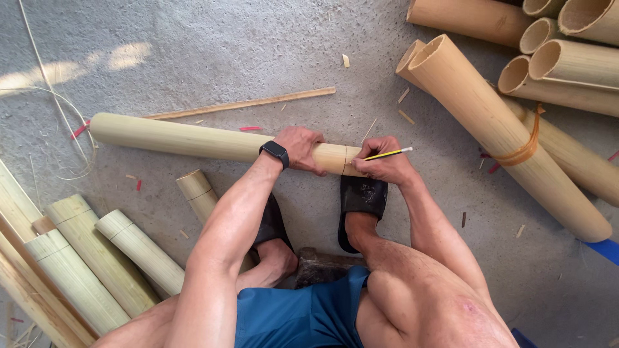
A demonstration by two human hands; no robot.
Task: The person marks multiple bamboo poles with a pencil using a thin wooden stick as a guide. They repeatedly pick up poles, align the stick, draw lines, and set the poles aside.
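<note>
Marking the bamboo pole lying crosswise above the black sandals: left hand clamped over pole to stop rolling, right hand pinching yellow pencil, tip kept square on the ring line near the pole's right end.

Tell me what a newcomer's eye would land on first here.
First, the long bamboo pole lying across the concrete floor, with the left hand pressing on it and the right hand holding a yellow pencil to its end. Next, the pile of thick bamboo tubes at upper right, and shorter cut pieces at lower left.
</note>
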